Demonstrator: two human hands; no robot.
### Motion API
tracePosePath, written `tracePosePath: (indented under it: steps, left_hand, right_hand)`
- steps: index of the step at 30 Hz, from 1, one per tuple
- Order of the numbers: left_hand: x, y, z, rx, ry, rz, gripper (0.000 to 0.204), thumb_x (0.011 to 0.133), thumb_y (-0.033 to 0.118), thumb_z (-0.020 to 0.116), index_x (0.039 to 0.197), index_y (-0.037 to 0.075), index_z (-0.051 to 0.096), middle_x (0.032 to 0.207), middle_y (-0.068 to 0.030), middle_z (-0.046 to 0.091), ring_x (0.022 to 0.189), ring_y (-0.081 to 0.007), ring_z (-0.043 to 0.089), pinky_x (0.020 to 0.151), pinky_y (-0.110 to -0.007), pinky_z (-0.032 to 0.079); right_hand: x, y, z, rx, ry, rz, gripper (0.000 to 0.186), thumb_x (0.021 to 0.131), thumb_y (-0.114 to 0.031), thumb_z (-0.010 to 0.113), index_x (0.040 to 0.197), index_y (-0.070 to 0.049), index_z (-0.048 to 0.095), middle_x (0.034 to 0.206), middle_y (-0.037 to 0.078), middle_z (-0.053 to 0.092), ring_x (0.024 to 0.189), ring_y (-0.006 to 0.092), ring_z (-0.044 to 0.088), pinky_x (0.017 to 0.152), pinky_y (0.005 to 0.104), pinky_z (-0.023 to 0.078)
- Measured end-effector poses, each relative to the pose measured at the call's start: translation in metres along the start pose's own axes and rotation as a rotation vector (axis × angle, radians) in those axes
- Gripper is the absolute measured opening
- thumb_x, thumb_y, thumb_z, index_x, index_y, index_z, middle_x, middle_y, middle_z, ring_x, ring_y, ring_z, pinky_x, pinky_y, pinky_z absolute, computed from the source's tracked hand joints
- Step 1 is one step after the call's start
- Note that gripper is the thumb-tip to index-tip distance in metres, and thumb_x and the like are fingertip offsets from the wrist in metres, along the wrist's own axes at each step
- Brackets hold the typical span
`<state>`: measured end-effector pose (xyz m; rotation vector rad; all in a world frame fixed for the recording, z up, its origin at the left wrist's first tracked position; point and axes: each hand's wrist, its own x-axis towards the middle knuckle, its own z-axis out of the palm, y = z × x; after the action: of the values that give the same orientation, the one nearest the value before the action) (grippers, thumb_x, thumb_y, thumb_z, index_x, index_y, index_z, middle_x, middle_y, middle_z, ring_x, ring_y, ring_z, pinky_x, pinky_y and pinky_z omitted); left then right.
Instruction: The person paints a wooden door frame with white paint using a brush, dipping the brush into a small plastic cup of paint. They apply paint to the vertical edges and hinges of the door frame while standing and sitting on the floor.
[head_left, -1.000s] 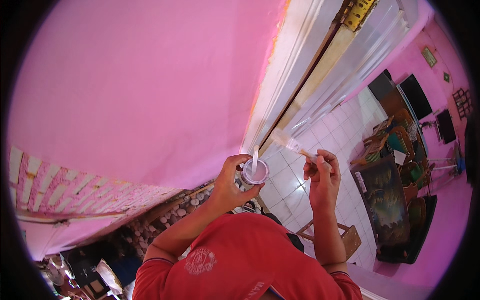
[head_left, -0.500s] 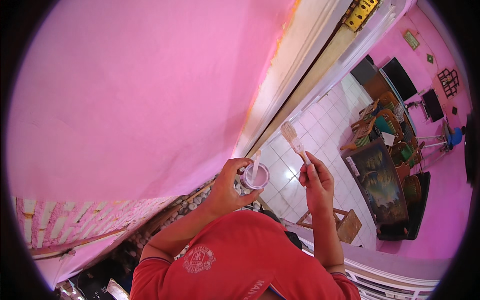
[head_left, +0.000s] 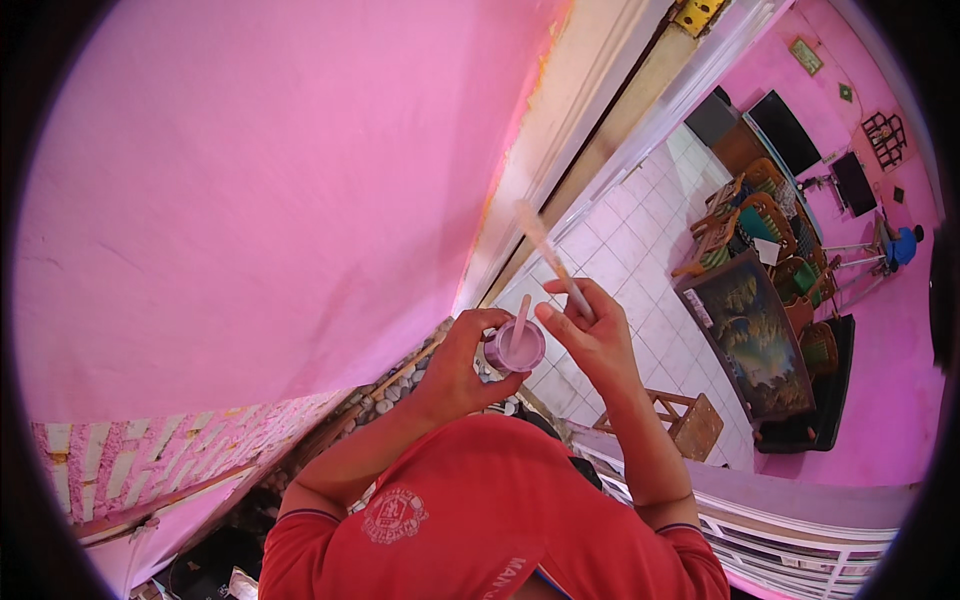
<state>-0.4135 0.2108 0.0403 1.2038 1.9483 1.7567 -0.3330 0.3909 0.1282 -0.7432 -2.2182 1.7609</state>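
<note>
- Landmark taken: small round cup (head_left: 496,353), tilted slightly, its mouth visible from above.
- Contents of cup: pale pinkish liquid (head_left: 528,350) is seen inside; a flat, light stick (head_left: 522,315) is stood in it, its upper end projecting past the far rim.
- Cup is held by the left hand (head_left: 460,365) from its left side, thumb and fingers being curved around the wall.
- Paintbrush (head_left: 556,262) is held by the right hand (head_left: 600,340), just right of the cup; the handle is pinched between thumb and fingers.
- Brush is positioned above and right of the cup, bristle end directed up and left. Bristles are blurred; whether the white door frame (head_left: 560,130) is touched by them cannot be told.
- Edges: pink wall (head_left: 260,200) is noted left of and above the cup; its ragged, orange-tinged border is met by the frame, diagonally, above the cup.
- Open room: tiled floor (head_left: 625,240) is exposed right of the cup, bounded farther right by piled chairs (head_left: 770,225) and a framed picture (head_left: 755,340).
- Wooden stool (head_left: 697,428) is observed below and right of the cup.
</note>
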Motion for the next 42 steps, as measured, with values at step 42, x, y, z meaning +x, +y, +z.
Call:
tracePosePath:
  steps: [42]
  left_hand:
    - [0.006,-0.011,-0.001,-0.035,0.103,-0.02,0.07,0.074,0.015,0.09,0.133,0.007,0.054,0.123,-0.014,0.059,0.115,-0.0289,0.061,0.095,-0.039,0.052]
  right_hand:
    - [-0.018,0.022,0.01,-0.096,-0.036,-0.319,0.017,0.088,-0.001,0.076,0.105,-0.001,0.072,0.087,0.005,0.075,0.081,0.007,0.066,0.071,0.0238,0.051]
